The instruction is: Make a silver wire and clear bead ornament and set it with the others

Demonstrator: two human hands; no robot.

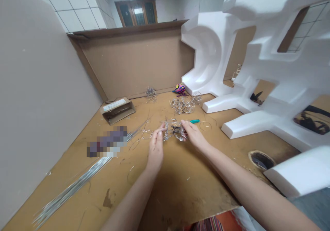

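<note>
Between my two hands is a small wire frame with clear beads [175,131], held just above the brown tabletop. My left hand [156,143] grips its left side, thumb up against the beads. The fingers of my right hand [192,132] pinch its right side. A tool's teal handle [194,121] shows just beyond my right hand; its other end is hidden. Farther back stands a similar beaded wire piece [182,105]. Loose wire with beads [146,132] lies left of my left hand.
A long bundle of straight wires [77,186] lies at left, near an open cardboard box [118,110]. A tangled wire piece [150,92] and a colourful patterned ball [179,88] sit at the back. White foam packing [239,121] borders the right, beside a round hole [262,160].
</note>
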